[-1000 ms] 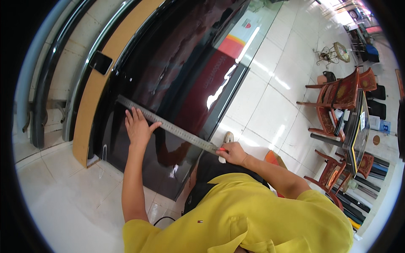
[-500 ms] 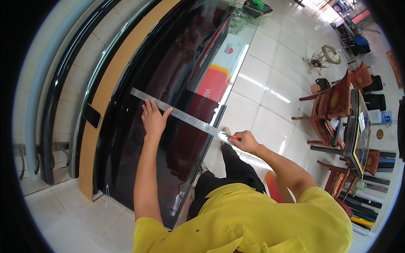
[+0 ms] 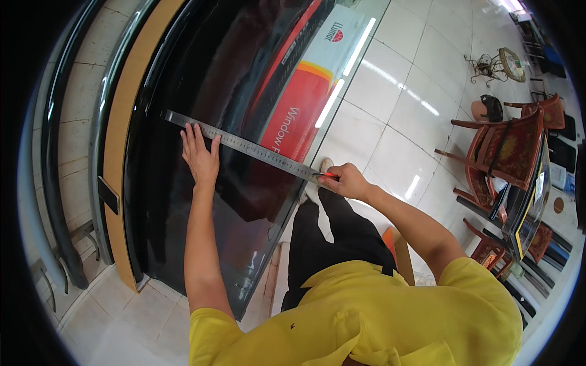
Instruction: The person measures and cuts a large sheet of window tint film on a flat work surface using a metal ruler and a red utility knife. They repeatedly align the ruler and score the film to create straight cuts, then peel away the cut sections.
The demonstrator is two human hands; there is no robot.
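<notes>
A long steel ruler (image 3: 262, 152) lies slantwise across dark, glossy film (image 3: 238, 189) on a glass-topped display case. My left hand (image 3: 202, 160) is flat near the ruler's far-left end, fingers spread and pressing on it. At the ruler's right end, by the glass edge, my right hand (image 3: 348, 182) is closed round a small red-handled cutter knife (image 3: 330, 175). Its tip points left, onto the ruler's end; most of the handle is hidden in my fingers.
A red and white box (image 3: 299, 107) shows beneath the glass. A phone (image 3: 108, 195) rests on the wooden edge (image 3: 119, 152) at left, beside curved dark bars (image 3: 58, 122). Wooden chairs (image 3: 503, 149) and a table stand on the tiled floor (image 3: 390, 91) at right.
The whole view has shifted, so case and phone sit further left and lower. Both hands keep their places at the ruler, with little visible movement along it.
</notes>
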